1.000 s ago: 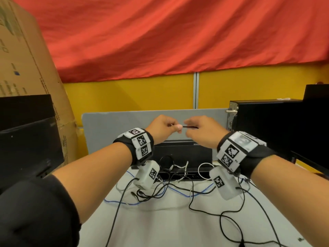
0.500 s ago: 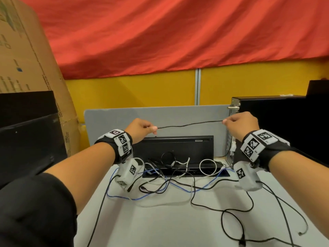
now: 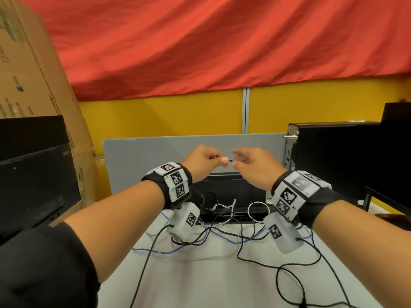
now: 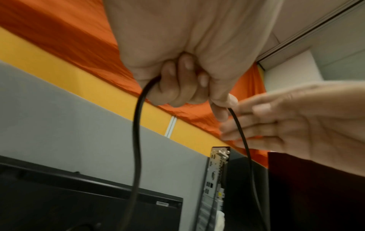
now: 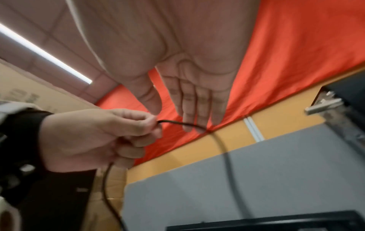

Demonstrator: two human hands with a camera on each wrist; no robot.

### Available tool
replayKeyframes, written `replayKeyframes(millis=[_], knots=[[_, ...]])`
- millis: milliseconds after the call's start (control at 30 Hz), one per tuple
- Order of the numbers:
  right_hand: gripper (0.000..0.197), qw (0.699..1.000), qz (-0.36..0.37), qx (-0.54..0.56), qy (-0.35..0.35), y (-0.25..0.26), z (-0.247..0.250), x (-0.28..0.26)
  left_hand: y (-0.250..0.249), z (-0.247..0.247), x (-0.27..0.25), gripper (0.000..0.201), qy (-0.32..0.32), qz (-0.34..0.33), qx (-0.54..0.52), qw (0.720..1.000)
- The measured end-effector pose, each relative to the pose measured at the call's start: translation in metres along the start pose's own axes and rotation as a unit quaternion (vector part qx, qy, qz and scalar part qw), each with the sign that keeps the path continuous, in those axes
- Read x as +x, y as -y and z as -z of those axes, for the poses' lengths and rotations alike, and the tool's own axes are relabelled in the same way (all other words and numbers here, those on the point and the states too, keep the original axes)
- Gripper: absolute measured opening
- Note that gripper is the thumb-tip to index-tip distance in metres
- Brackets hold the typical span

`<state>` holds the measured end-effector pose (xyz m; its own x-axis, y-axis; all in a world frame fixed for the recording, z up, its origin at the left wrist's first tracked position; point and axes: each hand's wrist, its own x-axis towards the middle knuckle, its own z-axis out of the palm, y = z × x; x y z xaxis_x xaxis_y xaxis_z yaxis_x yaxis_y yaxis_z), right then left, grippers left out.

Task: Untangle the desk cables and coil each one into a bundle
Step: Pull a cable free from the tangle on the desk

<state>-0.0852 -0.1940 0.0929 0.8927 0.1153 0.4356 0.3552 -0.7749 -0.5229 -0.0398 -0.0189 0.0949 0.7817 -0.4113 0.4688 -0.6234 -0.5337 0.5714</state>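
Observation:
My left hand (image 3: 206, 160) is raised above the desk and grips a thin black cable (image 3: 231, 161). It pinches the cable between thumb and forefinger, and a loop (image 4: 136, 140) hangs from the curled fingers. My right hand (image 3: 249, 165) is close beside it, its straight fingers (image 5: 197, 112) lying against the cable (image 5: 223, 148) without gripping. The cable drops from both hands toward the desk. Below lies a tangle of black cables (image 3: 244, 252), a blue cable (image 3: 155, 252) and a white cable (image 3: 251, 210).
The white desk (image 3: 200, 281) ends at a grey divider panel (image 3: 144, 156). A black monitor base (image 3: 233, 192) stands at the back. A black monitor (image 3: 33, 174) and a cardboard box (image 3: 33, 74) are on the left, a computer tower (image 3: 329, 156) on the right.
Half a second ago the cable was stretched taut between my hands held wide apart. My right hand has come back to the left hand and its fingers have straightened.

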Motion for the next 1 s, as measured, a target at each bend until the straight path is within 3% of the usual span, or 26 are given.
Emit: replayKeyframes(millis=[67, 233, 567, 867, 1000], knots=[[0.038, 1.000, 0.013, 0.012, 0.011, 0.006, -0.007, 0.003, -0.005, -0.004, 0.001, 0.023, 0.009, -0.007, -0.011, 1.000], [0.021, 0.999, 0.001, -0.024, -0.038, -0.010, -0.001, 0.002, 0.003, 0.002, -0.005, 0.029, 0.042, 0.029, 0.019, 0.999], [0.023, 0.979, -0.099, -0.077, -0.161, -0.067, 0.030, -0.002, 0.042, 0.024, -0.022, 0.029, 0.036, 0.093, 0.055, 0.994], [0.017, 0.970, -0.103, -0.069, -0.209, -0.089, 0.037, -0.003, 0.046, 0.028, -0.025, 0.027, 0.060, 0.090, 0.117, 0.987], [0.016, 0.966, -0.107, -0.075, -0.223, -0.094, 0.044, -0.003, 0.042, 0.024, -0.028, 0.028, 0.102, 0.081, 0.128, 0.983]])
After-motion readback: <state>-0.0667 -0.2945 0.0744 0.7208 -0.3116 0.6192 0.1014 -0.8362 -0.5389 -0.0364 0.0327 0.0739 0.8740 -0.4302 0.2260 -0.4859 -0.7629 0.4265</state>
